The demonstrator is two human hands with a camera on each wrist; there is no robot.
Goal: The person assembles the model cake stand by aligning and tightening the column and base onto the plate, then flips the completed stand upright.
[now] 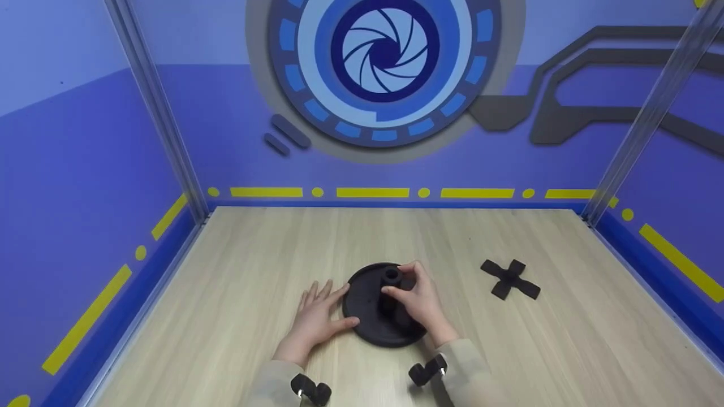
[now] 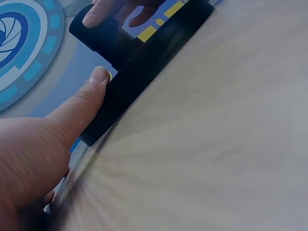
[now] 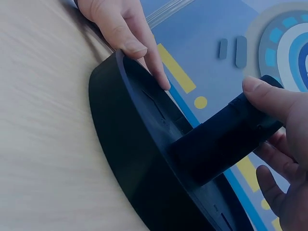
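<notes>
A round black base (image 1: 362,308) with a raised rim lies on the wooden table. From its middle stands a hollow black tube (image 3: 216,142), and its lower end meets the base's face in the right wrist view. My right hand (image 1: 421,302) grips the tube near its top, thumb on the near side and fingers on the far side. At the base's left side, my left hand (image 1: 313,324) rests with spread, mostly straight fingers. Its thumb (image 2: 89,96) and index finger touch the rim. Part of the base's right side is hidden behind my right hand.
A black cross-shaped part with four flat arms (image 1: 511,278) lies on the table (image 1: 254,249) to the right. Blue printed panels (image 1: 226,130) stand behind and beside the table, with metal posts (image 1: 169,130) at the corners.
</notes>
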